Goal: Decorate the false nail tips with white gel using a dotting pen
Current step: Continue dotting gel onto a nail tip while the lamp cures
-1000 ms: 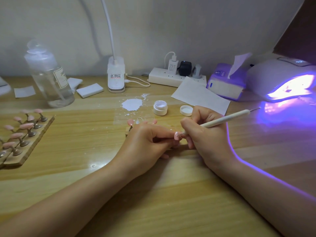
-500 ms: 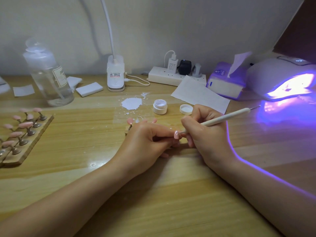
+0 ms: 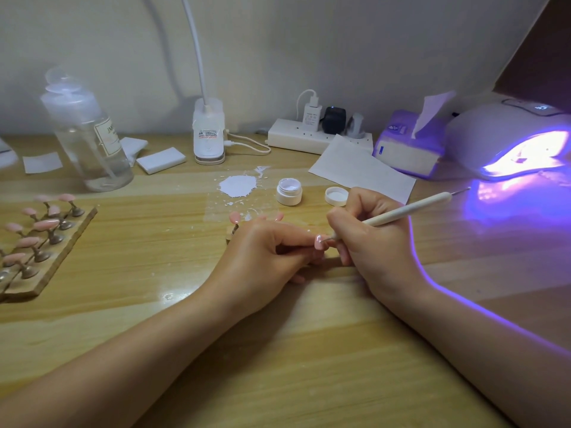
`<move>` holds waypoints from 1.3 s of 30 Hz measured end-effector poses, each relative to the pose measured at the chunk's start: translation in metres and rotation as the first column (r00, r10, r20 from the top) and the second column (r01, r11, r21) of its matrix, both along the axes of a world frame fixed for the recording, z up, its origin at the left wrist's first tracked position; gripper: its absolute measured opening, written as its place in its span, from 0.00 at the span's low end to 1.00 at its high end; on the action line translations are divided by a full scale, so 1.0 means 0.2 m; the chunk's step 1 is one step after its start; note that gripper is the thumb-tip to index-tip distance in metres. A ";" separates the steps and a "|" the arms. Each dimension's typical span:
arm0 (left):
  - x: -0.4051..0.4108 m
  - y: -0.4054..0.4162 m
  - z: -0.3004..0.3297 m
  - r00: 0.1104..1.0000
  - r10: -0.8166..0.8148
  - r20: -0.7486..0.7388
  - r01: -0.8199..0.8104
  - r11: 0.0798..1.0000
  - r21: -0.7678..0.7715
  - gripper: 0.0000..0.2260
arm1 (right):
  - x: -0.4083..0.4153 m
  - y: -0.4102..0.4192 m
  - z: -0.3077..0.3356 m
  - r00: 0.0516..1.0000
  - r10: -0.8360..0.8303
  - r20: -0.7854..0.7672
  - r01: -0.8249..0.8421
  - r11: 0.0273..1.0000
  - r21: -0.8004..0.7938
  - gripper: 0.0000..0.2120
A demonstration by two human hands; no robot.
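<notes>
two hands meet at the middle of the tabletop (image 3: 309, 350). left hand (image 3: 262, 257) has its grip closed around a pink nail tip (image 3: 319, 242), pinching it by the fingertips; what sits under the tip, a stand or not, is hidden. right hand (image 3: 370, 242) has its grip closed round the dotting pen (image 3: 401, 211) like a pencil, metal point touching the tip's face.

risks, as i judge them: a tremor or too much pressure would smear the dot or drag a streak; the left pinch slipping would twist the tip under the point. the uv lamp (image 3: 509, 143) is lit just to the right, and its glow reaches the right forearm; stray light might thicken the gel in the open gel jar (image 3: 289, 194), whose lid (image 3: 336, 196) lies beside it.

surface: pale wood grain, a white spill (image 3: 238, 186) beyond the hands. a wooden rack of pink tips (image 3: 40, 242) at far left, clear bottle (image 3: 89, 137) behind it. power strip (image 3: 309, 137), tissue box (image 3: 408, 149), sheet of paper (image 3: 361, 171) and a lamp base (image 3: 209, 134) along a plain wall.
</notes>
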State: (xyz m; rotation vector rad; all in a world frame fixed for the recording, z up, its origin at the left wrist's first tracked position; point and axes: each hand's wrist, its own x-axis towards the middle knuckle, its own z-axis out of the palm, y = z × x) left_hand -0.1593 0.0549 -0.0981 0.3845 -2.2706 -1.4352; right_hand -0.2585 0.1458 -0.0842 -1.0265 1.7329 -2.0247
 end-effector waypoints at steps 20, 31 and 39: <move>0.00 0.00 0.00 1.000 -0.017 0.007 0.017 1.000 -0.018 0.05 | -0.01 0.00 -0.02 1.000 -0.001 -0.027 0.000 0.999 -0.037 0.16; 0.00 0.00 -0.01 1.000 -0.007 -0.006 0.007 1.000 0.013 0.05 | -0.02 0.00 -0.02 1.000 -0.012 -0.026 0.012 1.000 -0.027 0.17; 0.00 0.00 -0.01 1.000 -0.010 -0.010 0.011 0.999 0.050 0.09 | -0.04 0.00 -0.02 0.983 -0.158 0.094 0.172 0.973 -0.152 0.23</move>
